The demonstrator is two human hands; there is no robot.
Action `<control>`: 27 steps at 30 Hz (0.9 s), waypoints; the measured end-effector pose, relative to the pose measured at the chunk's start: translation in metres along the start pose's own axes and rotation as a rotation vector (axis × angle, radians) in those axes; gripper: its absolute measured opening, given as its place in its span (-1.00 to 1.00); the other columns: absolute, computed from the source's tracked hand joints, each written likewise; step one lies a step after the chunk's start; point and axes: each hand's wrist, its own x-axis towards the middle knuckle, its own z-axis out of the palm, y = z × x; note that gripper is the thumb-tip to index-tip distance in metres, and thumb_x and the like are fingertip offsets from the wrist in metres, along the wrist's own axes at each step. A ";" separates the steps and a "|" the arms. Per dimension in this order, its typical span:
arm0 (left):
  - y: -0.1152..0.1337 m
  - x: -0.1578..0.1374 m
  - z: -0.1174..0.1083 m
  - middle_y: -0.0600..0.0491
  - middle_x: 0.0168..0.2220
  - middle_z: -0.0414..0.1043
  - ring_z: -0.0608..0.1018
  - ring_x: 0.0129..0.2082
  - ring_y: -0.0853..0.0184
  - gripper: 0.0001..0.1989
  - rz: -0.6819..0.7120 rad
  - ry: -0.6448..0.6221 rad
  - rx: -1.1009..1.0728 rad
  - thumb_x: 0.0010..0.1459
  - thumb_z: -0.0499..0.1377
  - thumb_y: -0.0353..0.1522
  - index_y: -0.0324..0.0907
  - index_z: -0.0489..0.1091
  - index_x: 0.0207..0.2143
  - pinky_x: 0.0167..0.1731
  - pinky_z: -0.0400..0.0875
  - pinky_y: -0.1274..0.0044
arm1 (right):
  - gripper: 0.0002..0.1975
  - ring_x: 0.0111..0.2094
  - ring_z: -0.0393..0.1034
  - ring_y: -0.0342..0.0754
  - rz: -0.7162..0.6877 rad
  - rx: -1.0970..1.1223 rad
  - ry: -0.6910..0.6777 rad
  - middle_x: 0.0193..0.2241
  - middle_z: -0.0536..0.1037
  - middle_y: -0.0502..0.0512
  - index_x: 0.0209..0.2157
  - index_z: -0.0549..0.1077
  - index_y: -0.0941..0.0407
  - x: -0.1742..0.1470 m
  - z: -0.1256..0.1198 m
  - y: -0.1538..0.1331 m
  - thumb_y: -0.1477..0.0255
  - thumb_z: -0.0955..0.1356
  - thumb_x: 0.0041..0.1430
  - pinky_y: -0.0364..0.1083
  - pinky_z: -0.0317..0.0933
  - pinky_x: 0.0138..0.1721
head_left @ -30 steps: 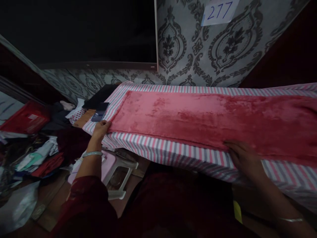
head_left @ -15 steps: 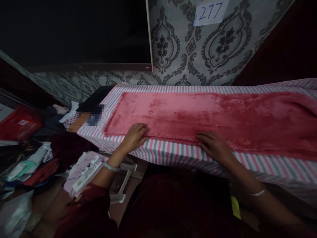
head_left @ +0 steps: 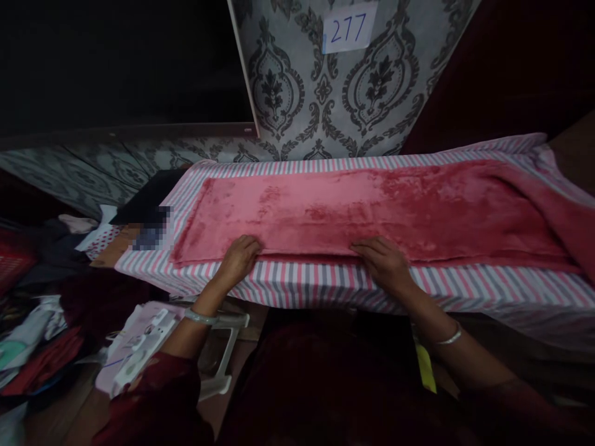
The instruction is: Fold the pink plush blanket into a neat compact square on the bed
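Note:
A long piece of red plush fabric (head_left: 302,217), like a fleece blanket, lies flat over a pink, grey and white striped cloth (head_left: 316,282). My left hand (head_left: 239,257) is closed on its near edge, left of the middle, thumb and fingers pinched together. Farther right along the same edge, my right hand (head_left: 383,263) also pinches the plush. Between the two hands the edge is slightly raised, with a dark gap under it. At the far right the plush bunches up and runs out of view.
On the wall behind are a large dark screen (head_left: 121,68) and a paper numbered 277 (head_left: 349,28). A white stool (head_left: 223,359) stands below, near a power strip (head_left: 146,350) on pink material. Clothes (head_left: 41,353) are heaped at the lower left.
My view has turned right. Both hands, resting on the near edge before, now pinch it, and that edge has lifted a little between them.

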 end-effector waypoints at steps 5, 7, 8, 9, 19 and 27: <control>0.006 -0.007 0.000 -0.10 -0.27 0.44 0.44 -0.22 0.17 -0.75 0.009 -0.002 0.095 0.28 0.01 -0.46 -0.17 0.50 -0.25 -0.21 0.37 0.36 | -0.64 -0.17 0.49 0.05 -0.017 -0.018 -0.037 -0.18 0.64 0.18 -0.13 0.62 0.04 -0.012 0.004 -0.005 0.50 0.20 0.38 0.07 0.41 -0.13; 0.009 -0.010 -0.005 -0.09 -0.28 0.44 0.45 -0.23 0.19 -0.75 0.026 0.000 0.043 0.33 0.01 -0.37 -0.17 0.49 -0.26 -0.19 0.38 0.36 | -0.68 -0.15 0.49 0.06 -0.012 0.008 -0.041 -0.17 0.64 0.19 -0.12 0.62 0.06 -0.014 0.003 -0.006 0.44 0.22 0.39 0.08 0.41 -0.10; 0.009 -0.010 -0.008 -0.08 -0.29 0.45 0.45 -0.23 0.20 -0.73 0.032 0.001 -0.005 0.35 0.01 -0.32 -0.17 0.49 -0.27 -0.18 0.39 0.37 | -0.70 -0.14 0.49 0.06 -0.009 0.029 -0.044 -0.16 0.63 0.20 -0.12 0.61 0.07 -0.014 0.001 -0.006 0.40 0.24 0.39 0.09 0.40 -0.09; 0.008 -0.011 -0.012 -0.07 -0.29 0.46 0.47 -0.23 0.21 -0.70 0.026 0.010 -0.053 0.36 0.00 -0.28 -0.17 0.48 -0.28 -0.16 0.40 0.38 | -0.71 -0.14 0.49 0.07 -0.003 0.051 -0.048 -0.17 0.64 0.20 -0.12 0.61 0.06 -0.013 -0.002 -0.006 0.36 0.25 0.39 0.09 0.40 -0.07; -0.016 -0.004 -0.018 -0.21 0.46 -0.10 -0.03 0.45 -0.04 -0.28 -0.574 -0.093 0.251 0.31 -0.01 -0.03 -0.14 0.04 0.42 0.33 -0.08 0.02 | -0.38 0.37 0.02 0.34 0.241 -0.309 -0.270 0.38 0.20 0.20 0.37 0.21 -0.02 0.012 0.002 0.025 0.09 0.17 0.37 0.40 0.07 0.23; -0.022 -0.014 -0.017 -0.19 0.46 -0.14 -0.05 0.45 -0.13 -0.27 -0.733 -0.255 0.218 0.29 0.02 0.03 -0.04 0.08 0.41 0.29 -0.03 -0.08 | -0.38 0.40 0.00 0.32 0.272 -0.348 -0.322 0.40 0.14 0.15 0.37 0.21 -0.08 -0.007 0.018 0.034 0.05 0.16 0.36 0.43 0.08 0.24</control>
